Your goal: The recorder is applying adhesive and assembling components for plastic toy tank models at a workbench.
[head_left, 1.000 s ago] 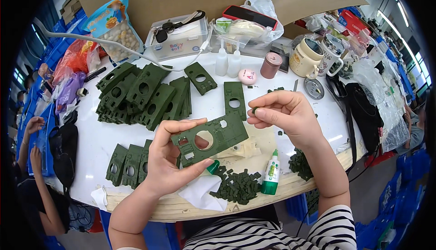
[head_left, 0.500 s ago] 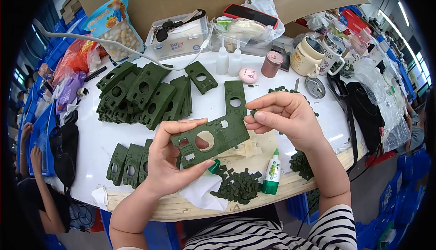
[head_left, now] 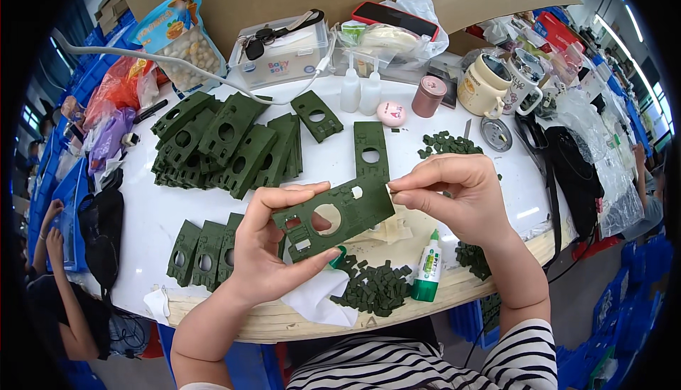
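Observation:
My left hand (head_left: 266,252) is closed round the left end of a dark green plastic tank hull (head_left: 365,214), thumb below and fingers above. The hull is tilted and has a large round hole. At its right end, the thumb and forefinger of my right hand (head_left: 461,195) are pinched together at the edge. The small green plastic piece in that pinch is mostly hidden by the fingertips. Another hull (head_left: 370,138) lies just behind. Below are a heap of small green pieces (head_left: 376,287), a white glue bottle with a green base (head_left: 428,271) and a white tissue (head_left: 319,303).
Many more hulls are stacked at the left (head_left: 237,131), with several in a row nearer the front (head_left: 184,248). Small pieces (head_left: 450,143) lie at the right. Dropper bottles (head_left: 370,94), a pink tin (head_left: 429,96) and mugs (head_left: 484,85) stand at the back.
My right hand has brought the small piece against the right end of the hull; before, it was held just off that end. My left hand has shifted slightly right with the hull.

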### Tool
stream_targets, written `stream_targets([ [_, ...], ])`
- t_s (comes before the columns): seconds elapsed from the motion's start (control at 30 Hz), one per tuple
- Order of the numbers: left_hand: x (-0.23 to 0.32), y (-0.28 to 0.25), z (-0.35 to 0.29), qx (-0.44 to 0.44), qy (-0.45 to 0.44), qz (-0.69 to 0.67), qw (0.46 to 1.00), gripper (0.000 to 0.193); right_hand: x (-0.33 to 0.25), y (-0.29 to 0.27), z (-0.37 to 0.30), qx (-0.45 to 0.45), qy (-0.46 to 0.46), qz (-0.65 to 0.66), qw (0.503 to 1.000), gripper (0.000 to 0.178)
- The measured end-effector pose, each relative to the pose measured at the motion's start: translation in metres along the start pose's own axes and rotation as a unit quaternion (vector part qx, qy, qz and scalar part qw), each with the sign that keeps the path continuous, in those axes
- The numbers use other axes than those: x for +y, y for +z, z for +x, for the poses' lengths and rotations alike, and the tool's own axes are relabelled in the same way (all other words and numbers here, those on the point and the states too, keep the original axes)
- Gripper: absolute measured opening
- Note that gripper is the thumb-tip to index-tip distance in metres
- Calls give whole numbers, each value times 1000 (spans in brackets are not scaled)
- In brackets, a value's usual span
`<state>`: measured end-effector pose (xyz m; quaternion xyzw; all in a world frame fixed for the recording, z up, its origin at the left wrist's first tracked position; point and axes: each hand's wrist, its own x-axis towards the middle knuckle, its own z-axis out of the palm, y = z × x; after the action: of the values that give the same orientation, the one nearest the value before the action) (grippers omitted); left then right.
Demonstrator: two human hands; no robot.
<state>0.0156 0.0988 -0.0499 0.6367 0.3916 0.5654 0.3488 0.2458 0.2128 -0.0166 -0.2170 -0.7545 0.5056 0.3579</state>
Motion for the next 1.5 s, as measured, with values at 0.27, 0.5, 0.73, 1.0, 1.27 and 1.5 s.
stream_targets([
  [0.27, -2, 5, -1, -11, 28, 26, 999, 60, -9, 7, -4, -9, 43, 46, 998, 11],
  [0.5, -3, 6, -4, -10, 45, 54, 997, 60, -14, 9, -6, -18, 83, 95, 992, 12],
  [0.73, -4, 8, -5, -4, 73, 90, 993, 59, -11, 12, -6, -19, 71, 70, 995, 13],
  [1.0, -4, 10, -6, 6, 98, 115, 988, 59, -17, 14, -6, -33, 125, 43, 991, 7],
  [1.27, -5, 12, -5, 6, 128, 161, 979, 59, -5, 11, -4, -18, -23, -95, 995, 8],
  [1.5, -4, 12, -5, 7, 146, 168, 975, 59, -1, 14, -3, -17, -15, -85, 996, 9],
])
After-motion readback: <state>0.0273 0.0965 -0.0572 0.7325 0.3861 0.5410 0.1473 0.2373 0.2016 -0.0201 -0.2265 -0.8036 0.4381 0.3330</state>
